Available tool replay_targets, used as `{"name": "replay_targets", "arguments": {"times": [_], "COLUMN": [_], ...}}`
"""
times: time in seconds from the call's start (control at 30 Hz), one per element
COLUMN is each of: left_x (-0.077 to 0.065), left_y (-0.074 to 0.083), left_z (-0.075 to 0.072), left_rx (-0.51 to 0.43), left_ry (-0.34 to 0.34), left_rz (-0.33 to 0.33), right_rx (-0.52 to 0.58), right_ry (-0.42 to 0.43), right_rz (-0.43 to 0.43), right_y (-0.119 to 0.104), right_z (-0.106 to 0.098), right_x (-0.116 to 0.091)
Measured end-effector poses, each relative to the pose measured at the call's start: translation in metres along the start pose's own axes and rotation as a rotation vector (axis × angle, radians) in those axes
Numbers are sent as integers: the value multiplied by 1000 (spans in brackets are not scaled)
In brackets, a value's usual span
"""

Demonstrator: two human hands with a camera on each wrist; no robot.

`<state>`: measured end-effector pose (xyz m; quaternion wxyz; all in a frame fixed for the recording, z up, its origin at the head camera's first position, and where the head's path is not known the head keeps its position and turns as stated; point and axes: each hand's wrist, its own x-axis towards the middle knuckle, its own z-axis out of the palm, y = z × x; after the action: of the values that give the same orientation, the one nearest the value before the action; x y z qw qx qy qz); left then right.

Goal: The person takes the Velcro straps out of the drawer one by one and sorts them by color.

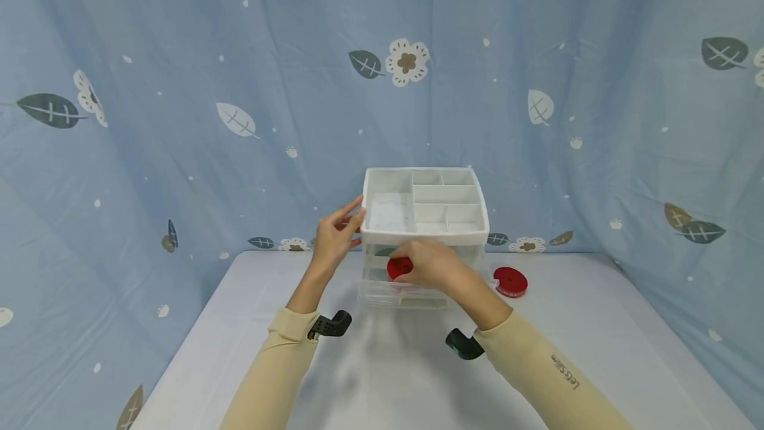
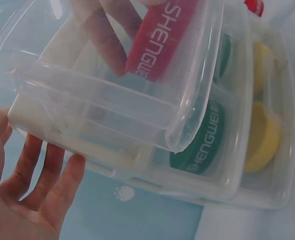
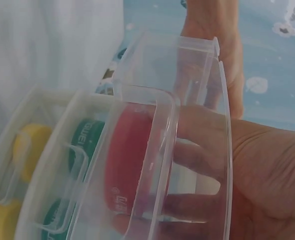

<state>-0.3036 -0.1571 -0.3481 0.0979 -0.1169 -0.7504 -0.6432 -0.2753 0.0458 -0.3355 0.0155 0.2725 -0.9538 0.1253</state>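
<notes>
A white organizer with clear drawers stands upright on the table. Its top drawer is pulled out toward me. My right hand reaches into that drawer and holds a red tape roll between thumb and fingers; the roll is lettered "SHENGWEI" in the left wrist view. On the organizer's left side, my left hand touches the upper frame with spread fingers, thumb near the front corner. Green tape rolls show in the drawer below, and yellow tape rolls in the lowest one.
Another red roll lies on the white table, right of the organizer. The organizer's top has several compartments. Close behind it hangs a blue patterned curtain.
</notes>
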Motion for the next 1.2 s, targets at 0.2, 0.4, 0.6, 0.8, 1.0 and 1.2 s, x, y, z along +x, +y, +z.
{"name": "replay_targets", "arguments": {"times": [0.2, 0.4, 0.6, 0.8, 1.0, 1.2], "left_x": [1, 2, 3, 2, 2, 1], "left_y": [-1, -2, -3, -3, -3, -2], "left_z": [0, 1, 0, 0, 0, 0], "left_rx": [-7, -2, -5, 2, 3, 5], "left_ry": [-3, -11, -8, 1, 8, 3], "left_rz": [3, 4, -3, -4, -6, -8], "right_rx": [-27, -7, 46, 105, 121, 176], "right_ry": [-25, -28, 19, 65, 77, 64], "right_rz": [17, 45, 27, 38, 44, 64], "right_y": [0, -1, 2, 6, 9, 10], "right_z": [-1, -2, 1, 5, 5, 2], "right_x": [1, 0, -3, -5, -8, -13]}}
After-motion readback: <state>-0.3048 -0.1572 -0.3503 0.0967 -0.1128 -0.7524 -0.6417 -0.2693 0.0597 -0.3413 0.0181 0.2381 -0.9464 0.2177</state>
